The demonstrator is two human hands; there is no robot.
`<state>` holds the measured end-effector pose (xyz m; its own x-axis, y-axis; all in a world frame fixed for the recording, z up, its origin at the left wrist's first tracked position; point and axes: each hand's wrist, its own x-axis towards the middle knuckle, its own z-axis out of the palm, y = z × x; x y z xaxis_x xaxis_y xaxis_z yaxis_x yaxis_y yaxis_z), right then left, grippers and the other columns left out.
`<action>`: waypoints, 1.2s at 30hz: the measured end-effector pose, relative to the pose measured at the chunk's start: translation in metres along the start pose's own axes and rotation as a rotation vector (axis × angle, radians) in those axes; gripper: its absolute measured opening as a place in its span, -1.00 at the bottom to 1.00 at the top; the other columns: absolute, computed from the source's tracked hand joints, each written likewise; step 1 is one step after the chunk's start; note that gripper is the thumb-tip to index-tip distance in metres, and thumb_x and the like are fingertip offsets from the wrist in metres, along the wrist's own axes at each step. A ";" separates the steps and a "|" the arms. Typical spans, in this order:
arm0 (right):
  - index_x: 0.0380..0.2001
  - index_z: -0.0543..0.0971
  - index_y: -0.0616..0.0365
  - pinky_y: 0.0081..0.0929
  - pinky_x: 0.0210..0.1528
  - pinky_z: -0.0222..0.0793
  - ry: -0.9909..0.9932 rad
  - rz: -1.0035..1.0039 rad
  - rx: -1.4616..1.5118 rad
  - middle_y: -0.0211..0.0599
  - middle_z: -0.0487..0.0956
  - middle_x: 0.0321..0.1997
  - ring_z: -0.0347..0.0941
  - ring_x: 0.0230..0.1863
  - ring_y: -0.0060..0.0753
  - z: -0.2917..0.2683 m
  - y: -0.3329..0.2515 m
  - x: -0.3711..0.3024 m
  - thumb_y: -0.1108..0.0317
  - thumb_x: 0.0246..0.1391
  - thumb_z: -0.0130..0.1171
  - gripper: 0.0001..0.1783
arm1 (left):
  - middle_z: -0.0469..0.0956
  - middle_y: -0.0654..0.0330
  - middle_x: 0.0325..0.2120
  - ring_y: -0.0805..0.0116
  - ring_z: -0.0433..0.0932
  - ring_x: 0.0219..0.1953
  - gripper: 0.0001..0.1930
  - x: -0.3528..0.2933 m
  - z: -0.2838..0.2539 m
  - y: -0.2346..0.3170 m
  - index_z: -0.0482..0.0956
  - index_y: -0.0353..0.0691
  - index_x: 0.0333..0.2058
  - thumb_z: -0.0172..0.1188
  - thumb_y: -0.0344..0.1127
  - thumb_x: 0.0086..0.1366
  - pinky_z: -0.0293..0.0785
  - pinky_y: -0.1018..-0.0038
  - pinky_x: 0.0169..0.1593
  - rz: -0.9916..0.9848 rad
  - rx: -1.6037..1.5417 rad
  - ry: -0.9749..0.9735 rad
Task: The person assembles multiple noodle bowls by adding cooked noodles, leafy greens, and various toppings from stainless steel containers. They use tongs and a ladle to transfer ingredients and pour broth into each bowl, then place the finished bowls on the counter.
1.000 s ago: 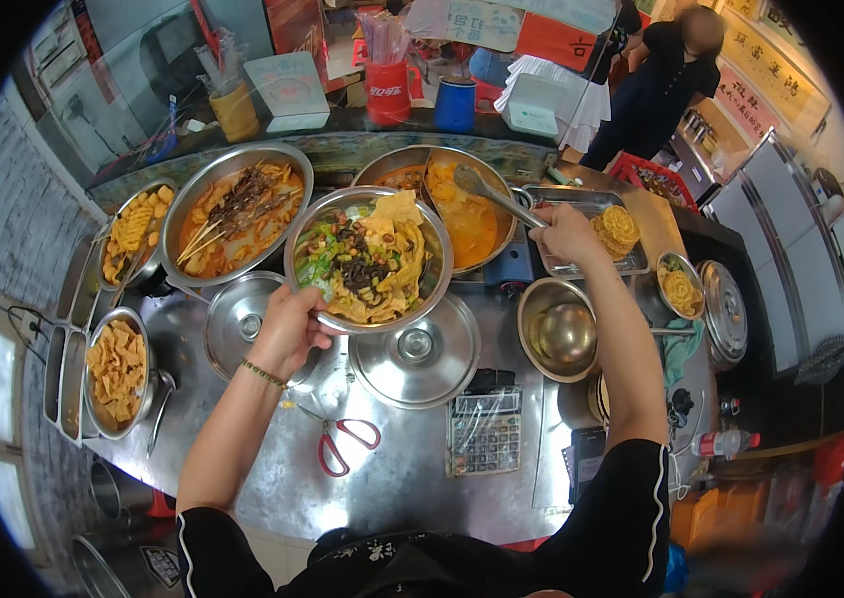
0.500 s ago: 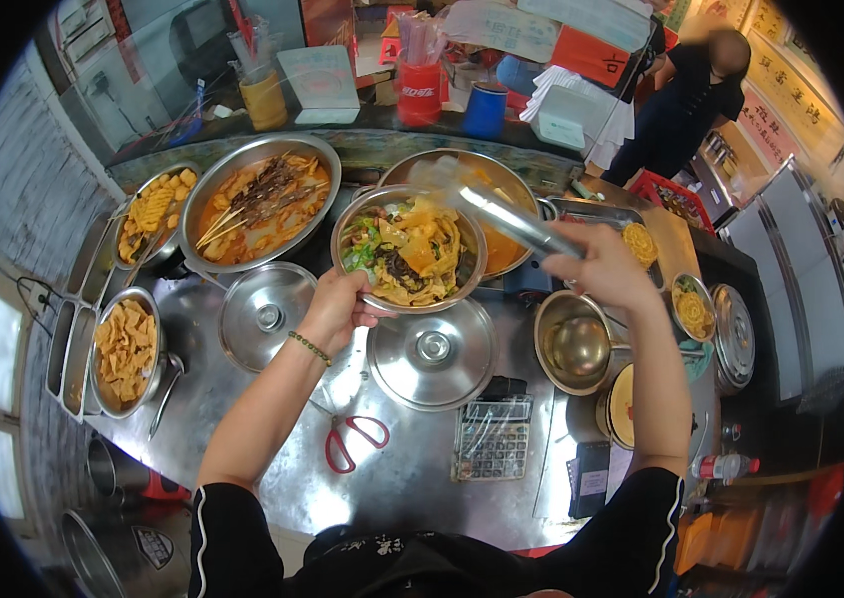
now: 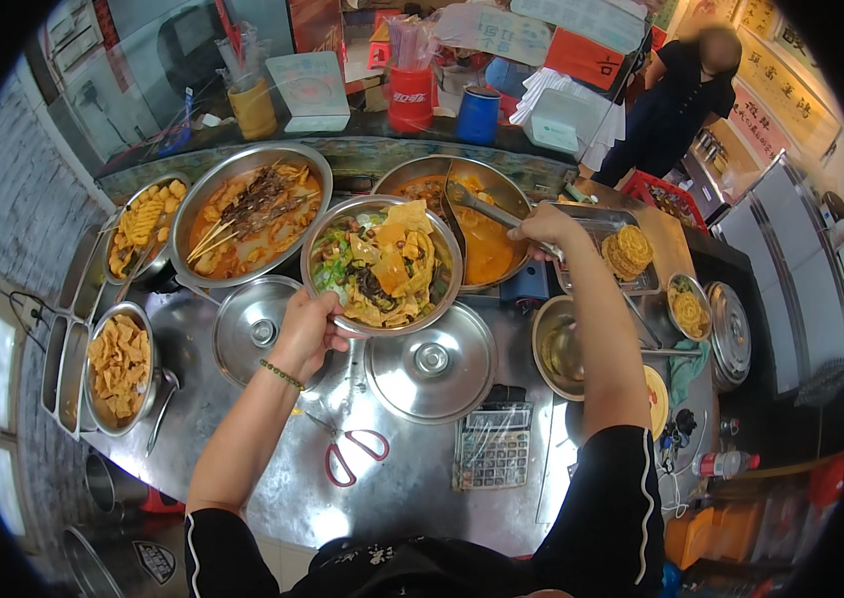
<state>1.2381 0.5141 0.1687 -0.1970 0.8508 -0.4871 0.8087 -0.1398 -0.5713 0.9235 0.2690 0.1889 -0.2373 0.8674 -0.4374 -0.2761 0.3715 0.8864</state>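
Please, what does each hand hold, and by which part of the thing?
The left hand holds the metal bowl by its rim, at the near left side; the right hand holds a metal utensil by its handle.

Clock positions: from the view's centre. 12 o'clock: red cylindrical container point(image 3: 411, 101). 2 o'clock: red open crate point(image 3: 643, 182). 4 o'clock: clear plastic bottle with red cap point(image 3: 728, 464). 5 o'clock: grey rectangular calculator point(image 3: 493, 450). 7 o'clock: metal scissors with red loop handles point(image 3: 339, 436). 11 o'clock: yellow cylindrical holder point(image 3: 254, 112).
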 end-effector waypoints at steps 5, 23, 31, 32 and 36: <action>-0.41 0.60 0.30 -0.42 -0.74 0.31 0.232 -0.086 -0.203 -0.23 0.49 -0.72 0.38 -0.80 -0.41 0.025 -0.002 0.013 0.36 -0.03 0.25 -0.81 | 0.56 0.00 -0.43 0.19 0.66 -0.55 -0.84 0.004 -0.004 -0.003 0.30 -0.35 -0.22 -0.06 -0.42 0.24 0.44 0.57 -0.74 -0.007 -0.010 0.003; -0.37 0.66 0.21 -0.57 -0.80 0.18 0.070 -0.135 0.250 -0.40 0.48 -0.71 0.33 -0.79 -0.61 0.002 0.049 -0.033 0.42 0.01 0.20 -0.87 | 0.58 -0.04 -0.35 0.18 0.67 -0.52 -0.73 0.023 0.008 -0.001 0.29 -0.42 -0.11 -0.07 -0.43 0.22 0.49 0.57 -0.70 0.017 -0.029 -0.023; -0.38 0.64 0.21 -0.59 -0.80 0.19 0.122 -0.150 0.290 -0.40 0.47 -0.70 0.31 -0.80 -0.61 -0.021 0.045 -0.069 0.45 0.05 0.16 -0.89 | 0.57 -0.08 -0.35 0.09 0.68 -0.48 -0.74 0.031 0.020 -0.007 0.28 -0.46 -0.14 -0.07 -0.46 0.20 0.52 0.55 -0.69 0.037 -0.077 -0.064; -0.38 0.63 0.21 -0.61 -0.80 0.17 0.115 -0.170 0.312 -0.41 0.47 -0.69 0.30 -0.80 -0.63 -0.026 0.043 -0.076 0.44 0.06 0.17 -0.90 | 0.57 -0.09 -0.35 0.08 0.68 -0.48 -0.74 0.031 0.022 -0.006 0.27 -0.46 -0.14 -0.07 -0.46 0.20 0.52 0.55 -0.69 0.041 -0.083 -0.069; -0.32 0.62 0.19 -0.62 -0.79 0.16 0.118 -0.247 0.266 -0.43 0.46 -0.68 0.30 -0.79 -0.66 -0.042 0.026 -0.112 0.42 0.06 0.18 -0.88 | 0.58 -0.12 -0.33 0.05 0.68 -0.45 -0.72 0.035 0.024 -0.008 0.26 -0.44 -0.11 -0.08 -0.47 0.20 0.56 0.52 -0.67 0.033 -0.106 -0.083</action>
<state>1.3048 0.4358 0.2359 -0.2903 0.9257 -0.2426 0.5695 -0.0366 -0.8212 0.9400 0.3044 0.1701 -0.1709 0.9047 -0.3902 -0.3677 0.3088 0.8772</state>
